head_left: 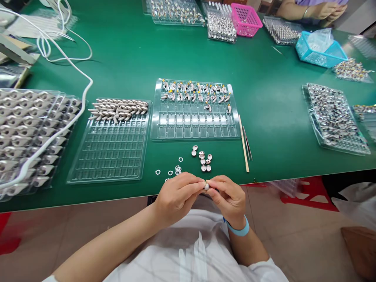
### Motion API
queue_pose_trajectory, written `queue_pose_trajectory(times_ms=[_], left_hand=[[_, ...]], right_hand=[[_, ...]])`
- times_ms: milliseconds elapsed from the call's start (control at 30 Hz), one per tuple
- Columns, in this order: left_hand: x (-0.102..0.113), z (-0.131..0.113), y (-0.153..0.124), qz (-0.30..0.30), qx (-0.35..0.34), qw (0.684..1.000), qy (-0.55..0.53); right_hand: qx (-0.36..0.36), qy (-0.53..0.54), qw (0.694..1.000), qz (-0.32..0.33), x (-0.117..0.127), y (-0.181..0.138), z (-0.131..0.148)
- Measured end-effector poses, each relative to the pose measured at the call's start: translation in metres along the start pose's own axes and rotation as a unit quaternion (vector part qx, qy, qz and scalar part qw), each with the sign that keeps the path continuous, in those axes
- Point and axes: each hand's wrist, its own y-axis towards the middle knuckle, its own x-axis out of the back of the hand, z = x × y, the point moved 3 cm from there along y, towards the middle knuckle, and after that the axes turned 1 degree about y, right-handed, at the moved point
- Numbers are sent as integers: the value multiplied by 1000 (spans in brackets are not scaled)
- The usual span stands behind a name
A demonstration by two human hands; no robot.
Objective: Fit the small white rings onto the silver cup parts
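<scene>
My left hand (pixel 179 194) and my right hand (pixel 228 196) meet just off the table's near edge. Both pinch one small silvery part (pixel 207 187) between thumb and fingertips; most of it is hidden by the fingers. A blue band (pixel 241 230) circles my right wrist. On the table beyond my hands lie several small round metal caps (pixel 203 161). Thin white rings (pixel 178 169) with small tabs are scattered to their left. Farther back, a clear compartment tray (pixel 195 119) carries rows of small metal parts with yellow bits in its upper rows.
A wooden stick (pixel 243 145) and tweezers (pixel 247 143) lie right of the tray. To the left are a half-filled tray (pixel 111 152), stacked trays of beige parts (pixel 26 133) and a white cable (pixel 73 64). Pink (pixel 246 19) and blue baskets (pixel 320 53) stand behind, near another person's hands (pixel 326 11).
</scene>
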Motion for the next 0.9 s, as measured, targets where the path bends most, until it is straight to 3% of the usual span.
queue_pose_trajectory(times_ms=[433,900], left_hand=[[1,-1,-1,7,-5,1000,12],[1,-1,-4,27,-19,999,21]], right_hand=[[49,-42,997,38,2,1,4],[127,-132,983,16,-2,0,12]])
